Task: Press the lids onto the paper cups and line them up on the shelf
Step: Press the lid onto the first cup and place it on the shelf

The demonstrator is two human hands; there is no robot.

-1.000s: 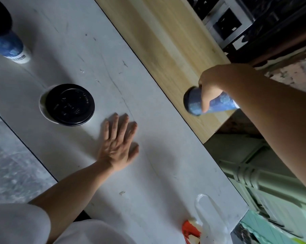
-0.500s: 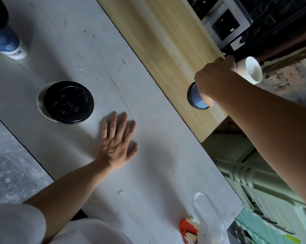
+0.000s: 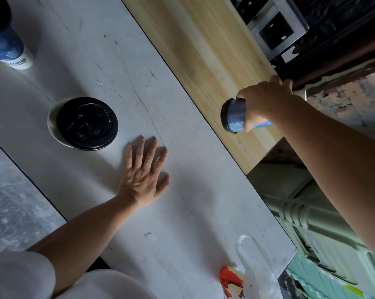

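the step in hand is the lining up: the right hand point(image 3: 264, 100) holds a blue cup point(image 3: 234, 116) with its dark lid already on, above the near edge of the wooden shelf point(image 3: 199, 50). the grip is wrapped round the cup's side, thumb over the blue wall. the cup is tilted, lid end pointing away from the shelf toward the worktop point(image 3: 96, 50), and i cannot tell if its base touches the wood.

the next move, as i judge it, calls for turning the cup upright and setting it flat on the shelf before letting go.

the left hand point(image 3: 143, 175) lies flat on the worktop, fingers straight, holding nothing, well apart from the shelf. farther from the shelf, a black lid point(image 3: 87, 124) rests over something white, and another lidded blue cup point(image 3: 7, 46) stands beyond that.

in the frame 0.5 s earlier, a white open cup shows past the right hand; now it is not in view, and the held cup shows more of its side. the left hand is unchanged.
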